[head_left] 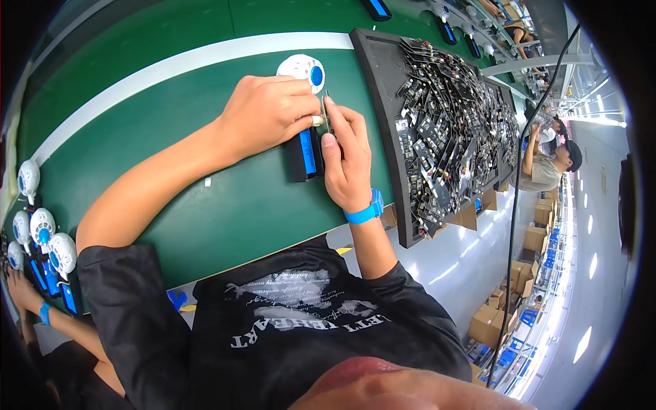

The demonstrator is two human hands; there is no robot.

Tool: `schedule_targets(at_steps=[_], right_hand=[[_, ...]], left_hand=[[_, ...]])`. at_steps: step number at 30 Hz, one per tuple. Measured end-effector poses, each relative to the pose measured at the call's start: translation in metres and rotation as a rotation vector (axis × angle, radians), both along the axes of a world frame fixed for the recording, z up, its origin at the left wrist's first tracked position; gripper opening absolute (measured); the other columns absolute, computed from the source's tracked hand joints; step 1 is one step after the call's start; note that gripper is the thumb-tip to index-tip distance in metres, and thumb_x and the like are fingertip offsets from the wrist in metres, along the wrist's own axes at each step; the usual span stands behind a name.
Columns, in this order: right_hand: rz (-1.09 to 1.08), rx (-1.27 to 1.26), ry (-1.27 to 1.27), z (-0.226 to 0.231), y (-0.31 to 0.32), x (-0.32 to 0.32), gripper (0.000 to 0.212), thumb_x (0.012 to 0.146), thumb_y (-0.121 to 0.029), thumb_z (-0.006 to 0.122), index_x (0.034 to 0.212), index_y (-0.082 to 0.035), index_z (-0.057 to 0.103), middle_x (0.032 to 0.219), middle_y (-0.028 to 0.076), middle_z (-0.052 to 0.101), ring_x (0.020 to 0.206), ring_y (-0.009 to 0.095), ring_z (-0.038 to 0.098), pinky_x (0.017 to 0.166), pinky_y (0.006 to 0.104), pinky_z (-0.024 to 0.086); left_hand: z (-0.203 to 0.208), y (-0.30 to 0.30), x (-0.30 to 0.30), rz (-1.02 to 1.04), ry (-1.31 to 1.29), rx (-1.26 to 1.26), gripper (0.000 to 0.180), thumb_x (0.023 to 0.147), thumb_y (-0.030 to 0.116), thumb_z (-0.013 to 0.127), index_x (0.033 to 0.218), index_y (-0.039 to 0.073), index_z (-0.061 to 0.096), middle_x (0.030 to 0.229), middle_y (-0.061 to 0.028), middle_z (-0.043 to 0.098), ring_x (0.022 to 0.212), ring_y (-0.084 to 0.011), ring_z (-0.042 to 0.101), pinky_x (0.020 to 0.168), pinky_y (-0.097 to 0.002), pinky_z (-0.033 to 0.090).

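On the green table before me lies a device with a round white head point(292, 65), a blue disc in it, and a black handle point(298, 158) with a blue block inside. My left hand point(270, 106) is closed over the neck between head and handle, its fingertips by a small pale piece; what exactly they pinch is hidden. To the right of the handle, my right hand point(348, 160) holds a thin circuit board point(326, 115) on edge between thumb and fingers, close to my left fingertips.
A dark tray point(389, 133) heaped with circuit boards point(454, 130) stands at the right. Several similar devices point(42, 227) lie at the left, near another person's hand point(24, 292). A black cable point(514, 225) hangs at the right. Cardboard boxes point(486, 322) stand beyond.
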State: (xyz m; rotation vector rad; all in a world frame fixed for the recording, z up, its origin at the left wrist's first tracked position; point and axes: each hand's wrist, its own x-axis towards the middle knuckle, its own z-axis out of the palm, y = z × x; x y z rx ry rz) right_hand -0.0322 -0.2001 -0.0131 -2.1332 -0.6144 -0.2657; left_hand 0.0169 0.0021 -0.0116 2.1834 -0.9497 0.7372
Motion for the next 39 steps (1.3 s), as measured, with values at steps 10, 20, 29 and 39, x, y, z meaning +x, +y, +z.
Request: schedule_targets(at_steps=[10, 20, 29, 39], right_hand=[[-0.008, -0.073, -0.044, -0.001, 0.001, 0.0, 0.046, 0.099, -0.002, 0.052, 0.145, 0.004, 0.055, 0.124, 0.021, 0.061, 0.108, 0.033, 0.063, 0.097, 0.0396, 0.049], [0.044, -0.094, -0.02, -0.004, -0.003, -0.004, 0.047, 0.103, -0.006, 0.048, 0.149, 0.004, 0.05, 0.122, 0.019, 0.062, 0.106, 0.028, 0.062, 0.096, 0.0357, 0.048], [0.056, -0.074, -0.032, -0.01, -0.006, -0.002, 0.047, 0.106, -0.01, 0.046, 0.15, 0.006, 0.049, 0.116, 0.013, 0.061, 0.096, 0.021, 0.057, 0.088, 0.0301, 0.047], [0.134, -0.075, 0.145, -0.003, -0.013, -0.001, 0.044, 0.105, -0.009, 0.049, 0.146, 0.008, 0.051, 0.113, 0.011, 0.061, 0.09, 0.02, 0.057, 0.083, 0.0292, 0.047]], left_hand=[[-0.008, -0.006, -0.004, 0.094, -0.225, 0.11, 0.013, 0.076, 0.016, 0.073, 0.073, 0.011, 0.062, 0.073, 0.0004, 0.057, 0.067, -0.0172, 0.062, 0.052, -0.0331, 0.049], [-0.017, -0.003, -0.007, 0.048, -0.192, -0.032, 0.02, 0.074, 0.017, 0.078, 0.073, 0.01, 0.06, 0.071, -0.0005, 0.054, 0.064, -0.0189, 0.06, 0.053, -0.0345, 0.047], [-0.021, -0.007, -0.01, 0.023, -0.049, -0.211, 0.02, 0.072, 0.016, 0.081, 0.077, 0.011, 0.062, 0.073, -0.0002, 0.06, 0.068, -0.0197, 0.062, 0.055, -0.0359, 0.048], [-0.02, 0.002, -0.009, 0.065, -0.156, -0.039, 0.021, 0.071, 0.019, 0.082, 0.088, 0.014, 0.072, 0.073, 0.0025, 0.063, 0.072, -0.016, 0.063, 0.064, -0.0329, 0.045]])
